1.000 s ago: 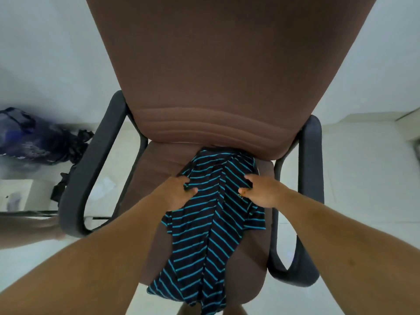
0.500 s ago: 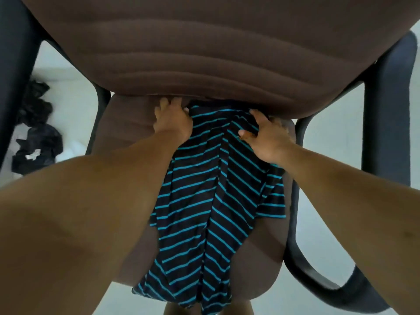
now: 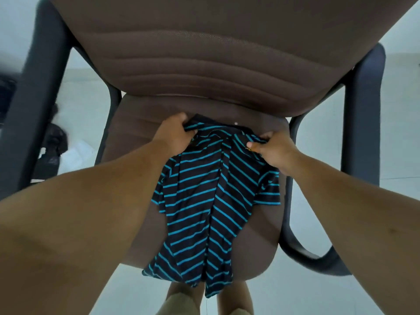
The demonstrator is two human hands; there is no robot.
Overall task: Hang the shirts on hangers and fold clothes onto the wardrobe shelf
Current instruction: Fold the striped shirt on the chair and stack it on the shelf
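A black shirt with turquoise stripes (image 3: 204,201) lies crumpled along the seat of a brown office chair (image 3: 136,137), its lower end hanging over the seat's front edge. My left hand (image 3: 175,135) is closed on the shirt's top left corner near the collar. My right hand (image 3: 275,151) pinches the top right corner between thumb and fingers. Both hands sit close to the base of the chair's backrest (image 3: 216,53). No hanger or wardrobe is in sight.
The chair's dark armrests (image 3: 41,92) (image 3: 361,123) flank the seat on both sides. Dark clothing or a bag (image 3: 53,142) lies on the pale floor to the left. My legs (image 3: 181,298) show below the seat's front edge.
Both hands went from resting flat on the shirt's upper part to gripping its top corners. The top edge is now bunched and pulled slightly away from the backrest.
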